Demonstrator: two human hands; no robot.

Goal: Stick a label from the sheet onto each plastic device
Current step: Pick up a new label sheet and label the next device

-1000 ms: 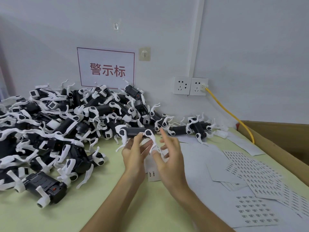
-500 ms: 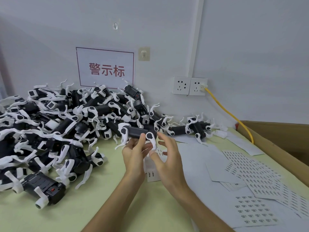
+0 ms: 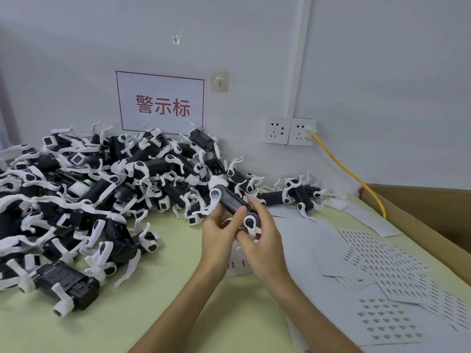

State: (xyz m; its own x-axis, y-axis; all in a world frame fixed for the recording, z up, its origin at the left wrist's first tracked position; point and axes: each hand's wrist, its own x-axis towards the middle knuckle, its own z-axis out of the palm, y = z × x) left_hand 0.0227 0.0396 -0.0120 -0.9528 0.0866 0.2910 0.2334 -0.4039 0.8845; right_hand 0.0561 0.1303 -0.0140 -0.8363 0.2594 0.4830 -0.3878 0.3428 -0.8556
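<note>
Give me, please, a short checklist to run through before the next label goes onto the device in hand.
1. Device gripped by both hands: ok; left hand and right hand hold it above the table.
2. Flat black face turned up for sticking: ok.
3. Label already on this device: cannot tell.
4. Label on a fingertip, ready: cannot tell; none shows.
5. Label sheets at hand: ok, lying to the right.
6. Pile apart from the working spot: ok, it lies to the left.
</note>
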